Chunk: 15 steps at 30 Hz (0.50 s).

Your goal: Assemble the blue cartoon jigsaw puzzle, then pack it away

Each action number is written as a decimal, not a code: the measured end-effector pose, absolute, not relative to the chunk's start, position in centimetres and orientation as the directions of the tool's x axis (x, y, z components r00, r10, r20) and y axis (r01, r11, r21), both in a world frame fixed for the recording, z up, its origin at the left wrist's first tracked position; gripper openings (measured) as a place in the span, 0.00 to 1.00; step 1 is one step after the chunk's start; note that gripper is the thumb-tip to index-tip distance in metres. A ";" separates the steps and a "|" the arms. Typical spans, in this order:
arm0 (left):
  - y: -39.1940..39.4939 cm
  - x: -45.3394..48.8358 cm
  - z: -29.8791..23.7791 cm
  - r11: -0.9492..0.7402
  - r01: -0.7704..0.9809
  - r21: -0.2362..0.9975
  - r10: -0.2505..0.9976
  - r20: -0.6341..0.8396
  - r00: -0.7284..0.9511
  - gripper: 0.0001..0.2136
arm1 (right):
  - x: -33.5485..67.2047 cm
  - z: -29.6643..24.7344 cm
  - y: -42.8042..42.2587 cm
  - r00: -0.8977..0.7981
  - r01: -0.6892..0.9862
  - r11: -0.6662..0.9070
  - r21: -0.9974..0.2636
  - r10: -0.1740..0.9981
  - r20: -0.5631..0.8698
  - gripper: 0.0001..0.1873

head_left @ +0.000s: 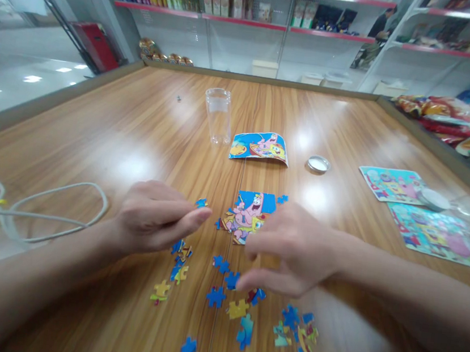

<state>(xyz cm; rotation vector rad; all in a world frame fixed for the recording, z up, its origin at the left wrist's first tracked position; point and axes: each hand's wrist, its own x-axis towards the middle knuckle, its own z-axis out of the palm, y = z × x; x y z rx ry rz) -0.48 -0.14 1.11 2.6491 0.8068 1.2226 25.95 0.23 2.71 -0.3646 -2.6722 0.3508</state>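
My left hand (157,215) is closed beside the puzzle, thumb and index finger pressed together. A small blue puzzle piece (201,202) shows at their tips. A partly joined jigsaw puzzle (251,212) of cartoon figures lies in the middle of the table. Over its right side hangs my right hand (294,249), slightly blurred, with thumb and bent index finger apart and nothing visible between them; it hides part of the picture. Below its thumb are loose pieces, among them a blue piece (215,296) and a yellow piece (238,309).
Behind the puzzle stand a clear jar (217,117), a curved picture card (260,146) and a round lid (317,164). Two picture sheets (442,235) lie right, a white cable (62,223) left. Snack bags (443,119) are at the right edge; shelves (245,22) and a person (376,36) are beyond.
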 end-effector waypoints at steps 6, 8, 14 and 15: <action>0.1 -0.2 1.4 -0.874 0.375 0.309 0.486 0.548 0.681 0.14 | 25.6 4.3 -0.8 -0.942 0.293 0.891 -0.346 0.207 -0.264 0.10; 0.3 -0.2 1.3 -0.860 0.406 0.310 0.511 0.535 0.672 0.11 | 25.6 4.6 -0.7 -0.932 0.309 0.886 -0.346 0.211 -0.294 0.09; 1.0 -0.2 0.6 -0.858 0.425 0.288 0.513 0.432 0.742 0.07 | 25.7 3.5 -0.3 -0.945 0.319 0.902 -0.293 0.278 -0.173 0.07; 1.0 -0.2 0.4 -0.859 0.421 0.290 0.510 0.430 0.745 0.10 | 25.7 2.9 -0.3 -0.951 0.309 0.913 -0.268 0.287 -0.116 0.08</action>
